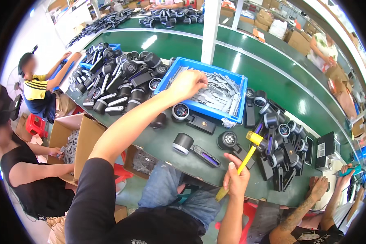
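Observation:
My left hand (pixel 189 84) reaches over a blue plastic bin (pixel 171 104) filled with flat grey plastic strips (pixel 219 95). Its fingers are curled together, and what they hold, if anything, is hidden. In my right hand (pixel 236 177) is a mallet (pixel 245 160) with a yellow handle and a yellow-and-black head, held upright at the table's near edge. Between my hands a black handheld device (pixel 183 143) lies with its round head to the left and its long handle open, showing a purple strip inside. Another device (pixel 227 140) with a round grille lies just behind the mallet.
Piles of similar black devices (pixel 130 67) flank the bin on the green table (pixel 158 144). Cardboard boxes (pixel 65 134) of grey parts stand at left, beside a co-worker (pixel 28 175). Another person's tattooed arm (pixel 299 213) reaches in at right, near a teal power tool (pixel 349 171).

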### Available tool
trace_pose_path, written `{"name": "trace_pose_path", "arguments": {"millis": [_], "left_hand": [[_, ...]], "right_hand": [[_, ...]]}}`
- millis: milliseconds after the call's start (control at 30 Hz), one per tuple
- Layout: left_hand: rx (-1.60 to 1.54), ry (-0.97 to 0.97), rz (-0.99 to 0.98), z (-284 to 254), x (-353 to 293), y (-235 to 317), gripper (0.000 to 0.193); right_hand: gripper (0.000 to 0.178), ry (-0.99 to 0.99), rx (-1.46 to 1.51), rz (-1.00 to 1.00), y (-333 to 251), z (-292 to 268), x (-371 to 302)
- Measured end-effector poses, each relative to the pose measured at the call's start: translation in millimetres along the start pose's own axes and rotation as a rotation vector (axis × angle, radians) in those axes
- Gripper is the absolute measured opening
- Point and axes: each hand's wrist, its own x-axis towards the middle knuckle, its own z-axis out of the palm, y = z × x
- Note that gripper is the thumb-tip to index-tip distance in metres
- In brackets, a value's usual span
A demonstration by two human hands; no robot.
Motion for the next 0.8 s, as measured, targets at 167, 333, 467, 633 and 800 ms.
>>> {"name": "trace_pose_path", "arguments": {"millis": [167,333,467,633,800], "left_hand": [[-1.055,0.041,-0.503,-12,-93,102,0.015],[-1.973,-0.197,-0.829,28,-187,160,0.022],[-1.820,-0.237,-0.838,41,-204,175,0.024],[-0.204,0.260,-0.136,12,-206,141,0.025],[-0.132,0.092,0.065,14,-181,99,0.057]], "right_hand": [[0.038,0.121,-0.048,-0.072,-21,28,-15],[0.036,-0.043,0.163,-0.076,-22,64,-30],[0.020,0.032,0.050,0.016,-16,63,-43],[0.029,0.214,-0.431,0.132,-37,40,-26],[0.026,0.085,-0.597,0.139,-28,56,1]]}}
